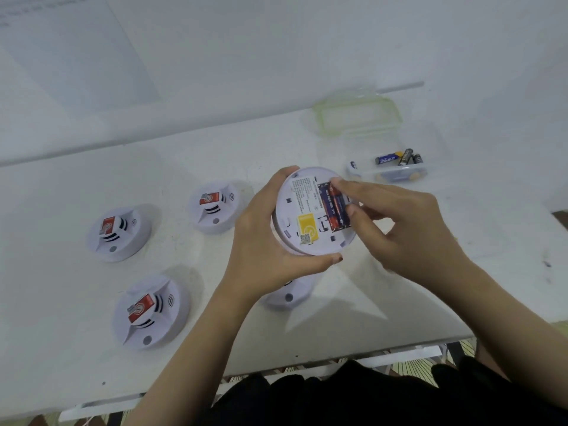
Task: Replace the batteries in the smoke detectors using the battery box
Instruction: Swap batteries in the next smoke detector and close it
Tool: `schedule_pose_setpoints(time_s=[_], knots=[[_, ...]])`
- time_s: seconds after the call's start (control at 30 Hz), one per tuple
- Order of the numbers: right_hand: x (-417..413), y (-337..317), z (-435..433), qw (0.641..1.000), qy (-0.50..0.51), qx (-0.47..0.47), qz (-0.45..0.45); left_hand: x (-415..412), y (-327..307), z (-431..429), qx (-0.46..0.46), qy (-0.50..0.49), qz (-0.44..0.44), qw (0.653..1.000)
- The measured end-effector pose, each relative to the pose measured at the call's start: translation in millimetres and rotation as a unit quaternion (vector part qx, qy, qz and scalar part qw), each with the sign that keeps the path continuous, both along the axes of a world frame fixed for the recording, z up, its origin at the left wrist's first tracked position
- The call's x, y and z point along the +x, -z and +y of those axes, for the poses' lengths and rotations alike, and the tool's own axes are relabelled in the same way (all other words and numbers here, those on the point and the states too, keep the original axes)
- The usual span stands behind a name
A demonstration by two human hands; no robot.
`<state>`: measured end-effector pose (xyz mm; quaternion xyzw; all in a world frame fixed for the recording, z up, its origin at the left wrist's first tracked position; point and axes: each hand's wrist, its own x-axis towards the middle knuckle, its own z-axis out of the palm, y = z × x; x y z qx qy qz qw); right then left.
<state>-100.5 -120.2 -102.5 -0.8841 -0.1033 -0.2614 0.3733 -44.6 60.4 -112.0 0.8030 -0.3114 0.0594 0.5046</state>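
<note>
Head | detectors [307, 222] [118, 235] [215, 207] [150, 312] [285, 298] 5, 1 held | hands [261, 241] [399, 229] 2 | battery box [396, 176] 1

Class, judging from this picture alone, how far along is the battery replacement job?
Done: the battery box stands open, a few cells inside. In hand: the left hand grips one detector back up, while the right hand pinches the batteries in its bay; going in or out, I cannot tell. Left: likely the four other detectors on the table, one half hidden.

Left hand [261, 238] grips the smoke detector [302, 198] while right hand [399, 222] pinches a battery [333, 210], forearms converging.
</note>
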Motion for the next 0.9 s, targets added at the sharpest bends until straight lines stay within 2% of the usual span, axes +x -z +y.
schedule_pose_setpoints(time_s=[0.17, 0.3, 0.6, 0.9], knots=[[0, -7, -20, 0.996, 0.022, 0.012, 0.087, 0, -3, -22, 0.012, 0.013, -0.007, 1.0], [4, -13, -37, 0.993, -0.001, 0.02, 0.117, 1, -3, -38, 0.02, 0.022, -0.004, 1.0], [15, -17, -71, 0.985, -0.074, 0.025, 0.152, 1, -1, -68, 0.037, 0.014, -0.024, 0.999], [17, -11, -96, 0.979, -0.089, 0.017, 0.181, -2, 8, -89, 0.038, 0.016, -0.017, 0.999]])
